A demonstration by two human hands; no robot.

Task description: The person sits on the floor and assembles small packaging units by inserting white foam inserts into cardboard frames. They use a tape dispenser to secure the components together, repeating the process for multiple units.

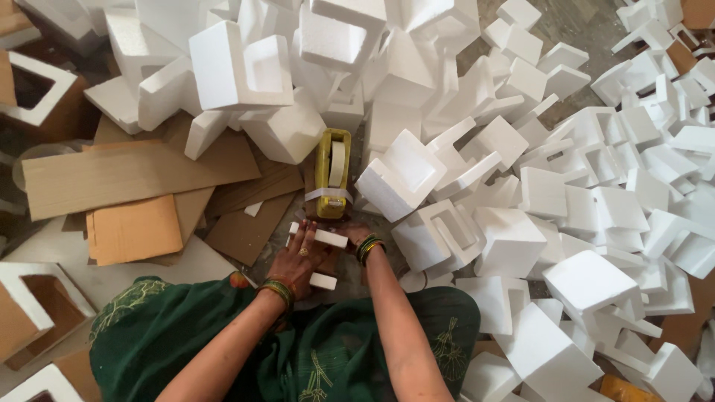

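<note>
Item: small foam-and-cardboard piece (322, 257), on the floor (573, 22) at my knees, below the yellow tape dispenser (332, 173). Left hand (298, 260) lies flat on it, fingers spread; right hand (356, 237) is mostly hidden (grip unclear). Progress: I judge early, with loose foam corner blocks (588, 216) heaped right and cardboard sheets (134, 179) left.

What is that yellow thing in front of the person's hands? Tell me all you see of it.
The tape dispenser is a yellow, plastic-looking frame holding a pale roll of tape on edge. It lies on brown cardboard among white foam blocks, a strip of tape across its near end. Neither hand touches it.
</note>
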